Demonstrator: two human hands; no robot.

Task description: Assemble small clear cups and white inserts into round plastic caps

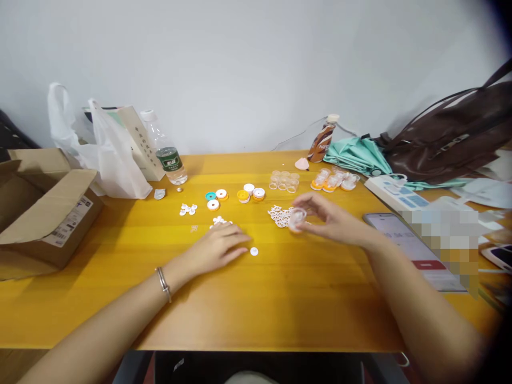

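Observation:
My right hand [330, 217] grips a small clear plastic capsule [296, 218] with an orange base between thumb and fingers. It is held over a pile of white lattice-like plastic pieces [278, 215]. My left hand [222, 246] lies low over the table, fingers stretched out and holding nothing visible. Just right of its fingertips is a small white disc [254, 251]. Beyond that hand, a heap of small white parts [219, 220] is partly covered. Farther back sit round white caps [213, 205], a yellow cap [242, 196] and a teal cap [210, 196].
Clear rings [284, 181] and capsules with orange bases [330, 180] stand at the back right. A water bottle [168, 152], plastic bag [110, 154] and cardboard box [60, 229] are left. A brown drink bottle [322, 140], phone [416, 250] and dark bag [452, 133] occupy the right.

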